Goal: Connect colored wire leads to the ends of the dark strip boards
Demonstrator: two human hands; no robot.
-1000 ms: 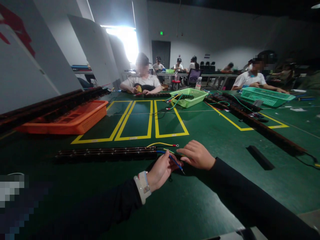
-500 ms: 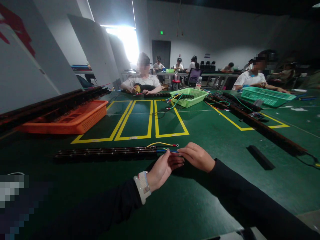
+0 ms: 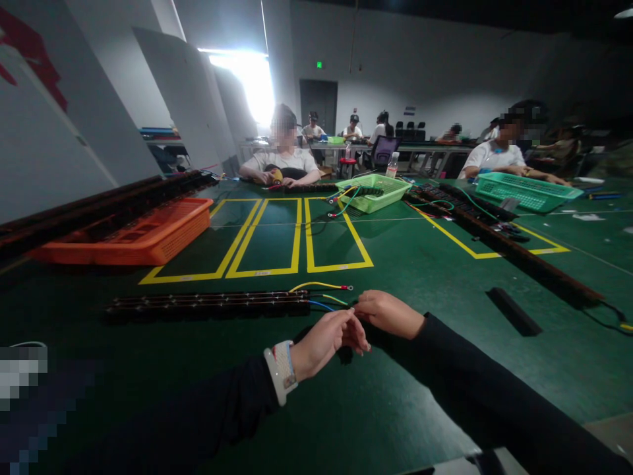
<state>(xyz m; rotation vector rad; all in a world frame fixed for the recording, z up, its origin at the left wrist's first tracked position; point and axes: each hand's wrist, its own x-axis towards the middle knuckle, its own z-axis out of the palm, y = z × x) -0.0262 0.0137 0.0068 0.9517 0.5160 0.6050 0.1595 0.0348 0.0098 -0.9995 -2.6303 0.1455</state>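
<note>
A long black strip with thin copper-coloured lines (image 3: pixel 208 303) lies across the table in front of me. From its right end come a yellow wire with a ring terminal (image 3: pixel 316 285), a green-yellow wire (image 3: pixel 335 299) and a blue wire (image 3: pixel 321 305). My left hand (image 3: pixel 329 340) has its thumb and forefinger pinched at the blue wire's far end; the other fingers curl loosely below. Close against it, my right hand (image 3: pixel 390 313) is closed, its fingertips meeting the left ones where the green-yellow and blue wires run out of sight. Exactly what each pinch holds is hidden.
An orange basket (image 3: pixel 182 231) with long dark strips over it stands left. Yellow taped rectangles (image 3: pixel 299 244) mark the green table. Beyond are a light-green basket (image 3: pixel 386 198) and a teal basket (image 3: pixel 529 191). A black bar (image 3: pixel 514 311) lies right; co-workers sit opposite.
Both hands have shifted slightly down, and my left thumb has come off the wires near the strip. The blue and green-yellow wires, close together before, now spread apart.
</note>
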